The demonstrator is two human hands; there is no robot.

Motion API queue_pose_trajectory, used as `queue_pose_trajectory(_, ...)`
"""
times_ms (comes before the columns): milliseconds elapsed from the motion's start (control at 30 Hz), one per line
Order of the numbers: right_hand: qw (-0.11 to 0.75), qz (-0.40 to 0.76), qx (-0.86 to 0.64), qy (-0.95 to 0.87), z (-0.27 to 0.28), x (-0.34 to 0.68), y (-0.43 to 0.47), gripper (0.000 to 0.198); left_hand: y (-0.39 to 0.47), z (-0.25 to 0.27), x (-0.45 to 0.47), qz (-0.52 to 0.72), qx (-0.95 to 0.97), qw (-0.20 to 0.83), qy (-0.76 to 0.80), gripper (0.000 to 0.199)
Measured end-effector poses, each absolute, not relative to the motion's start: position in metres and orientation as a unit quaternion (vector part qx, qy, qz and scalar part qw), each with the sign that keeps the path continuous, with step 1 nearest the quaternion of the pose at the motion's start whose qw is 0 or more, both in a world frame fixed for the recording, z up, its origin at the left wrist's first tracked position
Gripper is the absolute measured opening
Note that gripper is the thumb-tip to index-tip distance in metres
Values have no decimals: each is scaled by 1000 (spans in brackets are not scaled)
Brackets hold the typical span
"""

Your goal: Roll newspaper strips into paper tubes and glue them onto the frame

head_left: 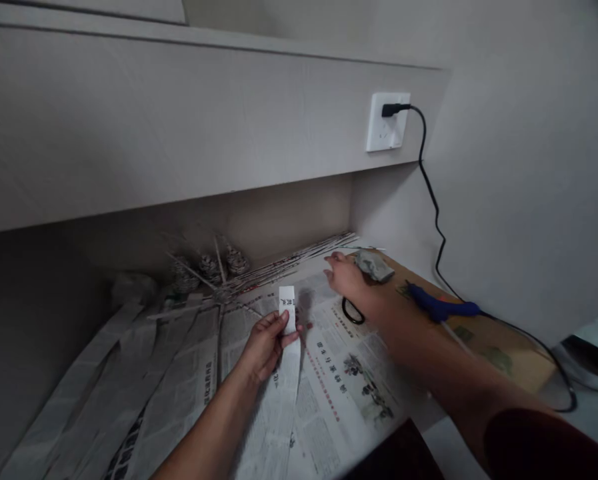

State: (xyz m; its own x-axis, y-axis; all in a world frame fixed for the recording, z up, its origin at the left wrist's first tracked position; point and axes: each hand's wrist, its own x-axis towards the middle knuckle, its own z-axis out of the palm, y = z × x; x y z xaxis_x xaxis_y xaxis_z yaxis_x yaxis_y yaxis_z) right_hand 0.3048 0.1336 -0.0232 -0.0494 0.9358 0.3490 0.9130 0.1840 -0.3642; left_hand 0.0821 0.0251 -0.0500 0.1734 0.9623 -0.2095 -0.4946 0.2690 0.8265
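Note:
My left hand (pixel 269 347) pinches a narrow newspaper strip (pixel 289 363) near its upper end, and the strip hangs down toward me. My right hand (pixel 346 273) is stretched out farther back, its fingers apart and no object showing in them. It hovers beside a small grey crumpled packet (pixel 373 265) and near the ends of thin rolled paper sticks (pixel 299 259). A black loop handle (pixel 353 312), perhaps of scissors, lies below my right wrist; the rest of that tool is hidden.
Newspaper sheets (pixel 329 400) cover the table, with cut strips (pixel 93 380) at left. Small woven cones (pixel 236 260) stand at the back. A blue glue gun (pixel 439 303) lies on cardboard (pixel 513 353) at right, its black cord (pixel 436 213) running to a wall socket (pixel 387 123). A shelf overhangs the table.

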Motion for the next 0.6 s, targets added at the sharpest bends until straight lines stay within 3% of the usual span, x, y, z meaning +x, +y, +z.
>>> queue_pose_trajectory(133,182,-5,-729,-660,-5,354,152,56,27,-52,83,528,307,700,370,19)
queue_pose_trajectory(233,148,8,-726,-671,-7,374,154,43,28,-54,82,528,314,699,365,19)
queue_pose_trajectory(367,167,3,-712,-682,-18,383,155,24,28,-55,83,530,317,696,366,21)
queue_pose_trajectory(600,178,-4,-761,-624,-11,391,172,35,25,-52,86,532,319,692,370,26)
